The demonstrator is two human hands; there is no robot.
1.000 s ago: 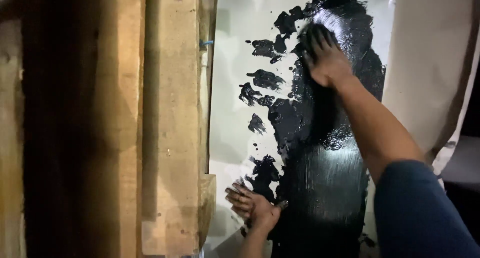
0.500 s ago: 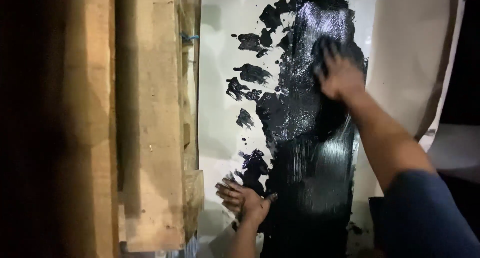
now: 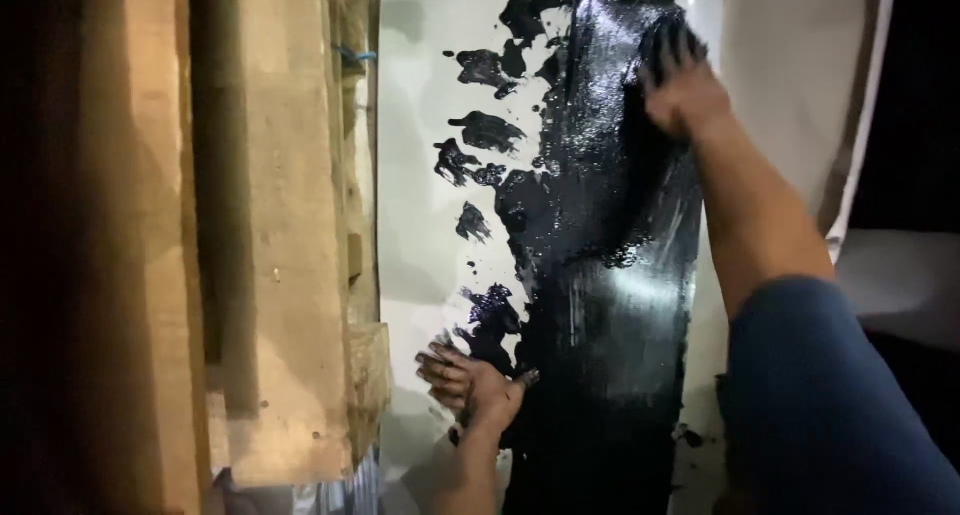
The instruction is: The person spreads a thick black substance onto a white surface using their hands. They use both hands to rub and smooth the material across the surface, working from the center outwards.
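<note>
The white sheet (image 3: 420, 175) lies lengthwise away from the person, its long axis running from near to far. A band of wet black paint (image 3: 610, 275) follows that axis down the sheet's right half, with loose patches to its left.

Right hand (image 3: 683, 85): at the far end of the band, on its right edge. The grip is apart, fingers spread and laid flat on the paint. It holds nothing; contact is palm and fingers on the wet coat. The uncoated white area lies to the left of this hand and beyond it.

Left hand (image 3: 470, 380): at the near end, touching the left edge of the band. The grip is apart, fingers splayed and paint-stained, pressed flat on the sheet. It holds nothing.

The left hand is nearer the bare area beside the wooden planks (image 3: 280, 275), which border the sheet on its left.
</note>
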